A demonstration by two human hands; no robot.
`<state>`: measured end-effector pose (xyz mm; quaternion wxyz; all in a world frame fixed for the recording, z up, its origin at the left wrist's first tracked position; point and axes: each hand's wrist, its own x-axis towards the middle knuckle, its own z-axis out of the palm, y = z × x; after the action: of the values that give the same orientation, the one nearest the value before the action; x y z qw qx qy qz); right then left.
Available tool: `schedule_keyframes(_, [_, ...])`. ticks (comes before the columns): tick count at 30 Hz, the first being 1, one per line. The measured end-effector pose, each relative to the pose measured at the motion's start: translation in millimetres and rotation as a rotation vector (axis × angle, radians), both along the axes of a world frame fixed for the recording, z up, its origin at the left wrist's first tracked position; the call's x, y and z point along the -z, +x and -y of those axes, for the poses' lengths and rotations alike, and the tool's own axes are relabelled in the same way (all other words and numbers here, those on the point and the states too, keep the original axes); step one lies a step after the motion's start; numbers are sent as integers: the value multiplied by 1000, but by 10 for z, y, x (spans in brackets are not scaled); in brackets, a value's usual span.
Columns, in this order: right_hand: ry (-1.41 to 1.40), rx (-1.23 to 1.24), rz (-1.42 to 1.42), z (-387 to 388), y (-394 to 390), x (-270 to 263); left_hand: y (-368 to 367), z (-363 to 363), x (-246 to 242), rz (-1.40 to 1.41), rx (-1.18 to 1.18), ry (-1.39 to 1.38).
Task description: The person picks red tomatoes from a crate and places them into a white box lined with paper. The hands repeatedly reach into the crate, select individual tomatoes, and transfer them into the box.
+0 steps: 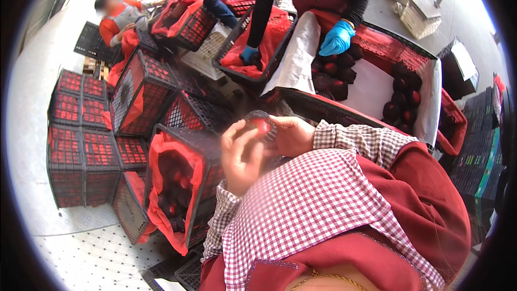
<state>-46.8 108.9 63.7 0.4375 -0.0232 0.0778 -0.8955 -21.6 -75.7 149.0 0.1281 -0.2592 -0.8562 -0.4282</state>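
Between my two bare hands, in front of my chest, is a red fruit (263,126) partly covered by a black foam net sleeve (258,115). My left hand (244,155) has its fingers bent around the near left side of the fruit; they are slightly blurred. The fingertips of my right hand (293,135) hold the fruit and net from the right. Left of my hands, a black plastic crate (204,178) lined with red plastic film holds more dark-netted red fruit (177,182). Beyond my right forearm, a large lined bin (428,101) contains netted fruit in separate groups around a white sheet.
Opposite, a co-worker's blue-gloved hand (338,38) is over the bin; the other gloved hand (249,54) reaches into a red-lined crate (278,58). Black crates are stacked (85,149) at the left. Two more people are at the upper left. White crates (418,18) stand at the upper right.
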Motion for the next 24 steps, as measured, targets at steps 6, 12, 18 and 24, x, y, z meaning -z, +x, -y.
schedule_keyframes(6, [-192,72,56,-597,190,115,-59,-569,37,-31,3,-61])
schedule_keyframes(12, [-117,110,117,-1153,324,168,-17,-1101,97,241,99,74])
schedule_keyframes(18, [-55,88,17,-1531,405,258,73,-1448,149,469,175,176])
schedule_keyframes(24, [269,374,-219,-2579,334,-44,144,-1307,295,585,142,205])
